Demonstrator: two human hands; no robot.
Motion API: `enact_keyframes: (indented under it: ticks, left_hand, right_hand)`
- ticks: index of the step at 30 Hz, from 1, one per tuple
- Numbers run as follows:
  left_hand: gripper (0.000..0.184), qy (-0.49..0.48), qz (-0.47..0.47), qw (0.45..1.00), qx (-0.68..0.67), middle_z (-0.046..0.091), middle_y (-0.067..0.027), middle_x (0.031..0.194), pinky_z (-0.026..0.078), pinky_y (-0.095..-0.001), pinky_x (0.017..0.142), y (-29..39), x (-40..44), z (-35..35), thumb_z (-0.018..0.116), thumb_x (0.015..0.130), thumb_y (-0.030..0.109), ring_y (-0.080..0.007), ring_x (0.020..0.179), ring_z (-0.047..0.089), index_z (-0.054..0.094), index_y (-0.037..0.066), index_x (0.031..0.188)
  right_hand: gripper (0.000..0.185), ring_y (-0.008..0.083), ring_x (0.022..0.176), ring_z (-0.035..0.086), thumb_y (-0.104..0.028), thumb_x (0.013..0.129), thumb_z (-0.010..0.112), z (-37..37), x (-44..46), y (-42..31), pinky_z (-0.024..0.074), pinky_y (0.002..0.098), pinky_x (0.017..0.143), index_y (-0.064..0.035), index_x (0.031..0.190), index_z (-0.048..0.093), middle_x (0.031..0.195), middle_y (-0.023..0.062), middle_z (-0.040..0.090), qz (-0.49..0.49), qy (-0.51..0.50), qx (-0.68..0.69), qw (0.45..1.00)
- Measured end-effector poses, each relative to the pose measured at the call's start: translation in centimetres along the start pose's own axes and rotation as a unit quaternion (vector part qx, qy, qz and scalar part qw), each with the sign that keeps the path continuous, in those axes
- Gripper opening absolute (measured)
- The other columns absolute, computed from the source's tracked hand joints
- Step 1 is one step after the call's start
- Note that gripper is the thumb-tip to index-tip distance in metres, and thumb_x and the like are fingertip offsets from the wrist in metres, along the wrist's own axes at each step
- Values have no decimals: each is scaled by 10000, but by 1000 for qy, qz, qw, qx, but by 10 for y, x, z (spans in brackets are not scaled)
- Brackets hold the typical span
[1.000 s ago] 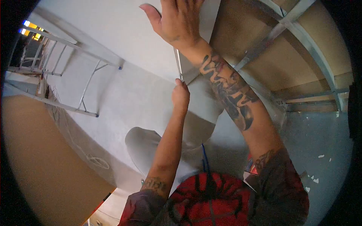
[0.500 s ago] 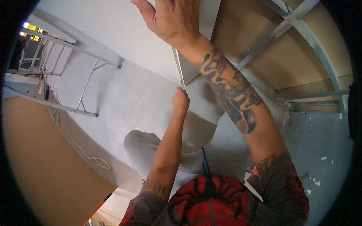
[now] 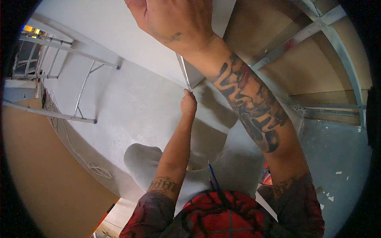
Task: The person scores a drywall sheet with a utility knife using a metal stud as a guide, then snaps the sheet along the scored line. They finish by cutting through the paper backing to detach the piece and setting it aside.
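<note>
A long, thin, shiny metal strip (image 3: 183, 72) runs along the corner edge of the white wall (image 3: 119, 35). My left hand (image 3: 188, 104) is closed around its lower end, near the floor, with the arm stretched forward. Higher up, my right hand (image 3: 178, 25) lies over the strip and the wall corner, back of the hand towards me. Its thumb points away from the palm, while the other fingertips are cut off by the top of the view. The strip disappears behind this hand.
An aluminium ladder (image 3: 83, 89) stands at left on the pale floor (image 3: 131, 103). Coiled cable (image 3: 98, 170) lies beside a large brown board (image 3: 47, 158). Metal framing (image 3: 305, 35) backed with brown panels rises at right, above blue-grey flooring (image 3: 333, 152) with white flakes.
My right hand appears larger and slightly farther left, more of it beyond the top edge. My left hand keeps hold of the strip's lower end. The view has shifted a little.
</note>
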State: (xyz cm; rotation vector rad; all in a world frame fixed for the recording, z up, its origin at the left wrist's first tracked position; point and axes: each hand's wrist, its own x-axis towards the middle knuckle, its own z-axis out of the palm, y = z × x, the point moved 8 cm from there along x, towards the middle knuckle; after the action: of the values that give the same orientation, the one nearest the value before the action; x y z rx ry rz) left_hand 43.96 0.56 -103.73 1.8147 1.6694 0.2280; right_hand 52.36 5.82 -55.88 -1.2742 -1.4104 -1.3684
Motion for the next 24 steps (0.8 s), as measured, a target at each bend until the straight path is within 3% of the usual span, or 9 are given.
enact_keyframes:
  ticks: [6,8,10,14,21,22,24]
  left_hand:
    - [239,-7,12,1000,7,664,-293,821,499,-580,726,-7,-11,-1,445,992,227,-491,806,645,429,2,1071]
    - [229,-6,14,1000,2,664,-293,820,502,-576,726,-8,-4,2,445,990,220,-490,806,646,438,3,1061]
    - [237,-11,7,1000,17,674,-283,857,511,-565,737,-15,-4,13,445,984,222,-476,822,656,442,5,1079]
    - [301,-65,-27,997,20,684,-268,903,518,-553,756,-91,14,94,450,977,252,-461,859,664,436,1,1142]
    - [395,-121,-109,987,-2,675,-281,989,508,-540,818,-96,6,87,458,966,299,-444,956,655,479,29,1254]
    - [398,-139,-123,982,-42,675,-282,988,508,-540,817,-107,3,94,456,965,300,-440,954,656,486,30,1255]
    - [417,-122,-41,989,70,679,-276,965,511,-542,795,-94,-23,56,489,947,311,-444,928,658,491,10,1237]
  right_hand:
    - [956,412,1491,119,-292,839,697,23,2,0,96,732,1084,-83,1573,121,1616,246,78,8,10,-157,987]
    - [992,416,1491,115,-278,821,718,9,9,-3,91,738,1082,-83,1574,102,1616,248,76,-5,185,-63,981]
    - [1002,421,1490,99,-279,822,717,6,1,-5,87,749,1074,-88,1575,84,1617,244,65,3,139,-47,989]
    - [1042,445,1490,36,-284,826,711,0,6,-3,74,790,1044,-105,1578,12,1623,231,18,15,-9,7,1000]
    - [827,413,1410,308,-257,815,716,7,4,5,292,696,1020,-51,1502,303,1513,279,301,34,115,45,992]
    - [827,413,1410,308,-257,815,716,7,2,5,292,696,1020,-51,1502,303,1513,279,301,32,118,43,992]
    - [826,461,1408,250,-278,836,704,-5,6,16,252,673,1055,-24,1502,288,1518,301,256,71,165,170,969]
